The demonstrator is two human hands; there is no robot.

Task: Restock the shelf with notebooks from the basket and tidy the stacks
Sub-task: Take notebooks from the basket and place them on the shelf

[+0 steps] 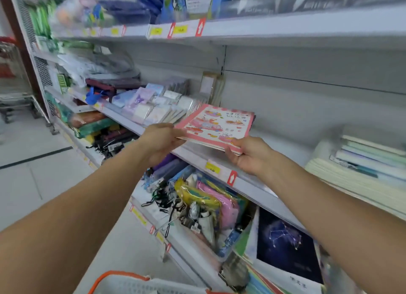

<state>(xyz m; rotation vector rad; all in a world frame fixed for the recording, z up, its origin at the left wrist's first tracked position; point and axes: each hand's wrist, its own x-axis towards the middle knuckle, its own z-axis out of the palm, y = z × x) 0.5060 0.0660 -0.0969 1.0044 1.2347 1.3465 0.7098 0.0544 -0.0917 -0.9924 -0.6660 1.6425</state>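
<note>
I am holding the pink notebooks level over the shelf's front edge, left hand and right hand each pinching a near corner, probably to slide them squarely in beside the packets.

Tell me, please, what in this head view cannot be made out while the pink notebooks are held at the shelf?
- Basket: cut off by the bottom edge, so its contents are unseen.
- Pink notebooks: their number is unclear; left hand and right hand cover the near corners.
- Price tag: print too small and blurred.
- Top shelf goods: motion blur.
- Pale notebook stack: cut off by the right edge.
</note>
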